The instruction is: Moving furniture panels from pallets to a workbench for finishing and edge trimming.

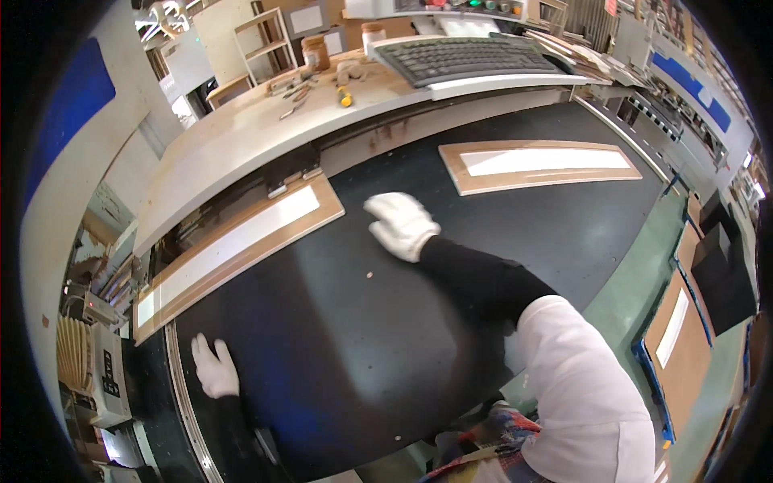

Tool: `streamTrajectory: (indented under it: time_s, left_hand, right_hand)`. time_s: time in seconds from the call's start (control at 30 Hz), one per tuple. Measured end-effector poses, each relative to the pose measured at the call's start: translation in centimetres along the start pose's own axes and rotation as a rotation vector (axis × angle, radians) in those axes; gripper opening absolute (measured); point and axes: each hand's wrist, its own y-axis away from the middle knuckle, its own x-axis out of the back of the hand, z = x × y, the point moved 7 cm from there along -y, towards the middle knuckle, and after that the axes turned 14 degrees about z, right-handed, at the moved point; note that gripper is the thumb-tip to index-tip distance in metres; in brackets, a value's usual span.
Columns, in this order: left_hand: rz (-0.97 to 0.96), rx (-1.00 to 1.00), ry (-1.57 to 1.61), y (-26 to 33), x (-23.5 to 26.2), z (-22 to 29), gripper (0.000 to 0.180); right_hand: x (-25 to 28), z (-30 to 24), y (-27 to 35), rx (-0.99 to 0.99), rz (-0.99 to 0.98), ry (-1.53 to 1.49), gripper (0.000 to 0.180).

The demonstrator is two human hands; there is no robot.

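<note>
My left hand [216, 369], in a white glove, is over the left side of the black work surface [386, 322]. Its fingers are apart and hold nothing. My right hand [401, 226], also gloved in white, is farther forward, near the middle of the surface, fingers spread and nothing held. Whether either hand touches the surface I cannot tell. Closest to the left hand is a long wood-framed panel with a white centre [241, 241], lying along the far left edge. A second such panel [550, 165] lies beyond and right of my right hand.
A pale shelf [241, 145] overhangs the far edge, carrying a black keyboard [475, 60], jars [316, 53] and a yellow-handled tool [345, 97]. A metal rail [183, 402] runs down the left side. At right, more brown panels [680, 354] stand on a blue-edged rack [651, 378].
</note>
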Motion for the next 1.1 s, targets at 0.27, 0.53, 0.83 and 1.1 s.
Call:
streamTrajectory:
  time_s: [0.27, 0.53, 0.83, 1.1]
  left_hand:
    - [-0.067, -0.227, 0.207, 19.3, 15.0, 18.7, 0.036]
    - [-0.470, 0.786, 1.050, 36.0, 13.4, 32.3, 0.046]
    - [-1.014, 1.323, 1.198, 38.7, 9.0, 39.4, 0.068]
    - [-1.397, 1.287, 1.424, 42.8, 6.8, 41.7, 0.045]
  right_hand:
    - [20.2, 25.2, 7.1, -0.386, -0.235, 0.535, 0.052]
    - [28.9, 17.2, 12.9, -0.271, -0.231, 0.207, 0.038]
    - [46.2, 12.8, 26.8, -1.210, -0.458, -0.864, 0.029]
    - [47.2, 18.1, 35.7, -1.608, -0.251, -0.914, 0.046]
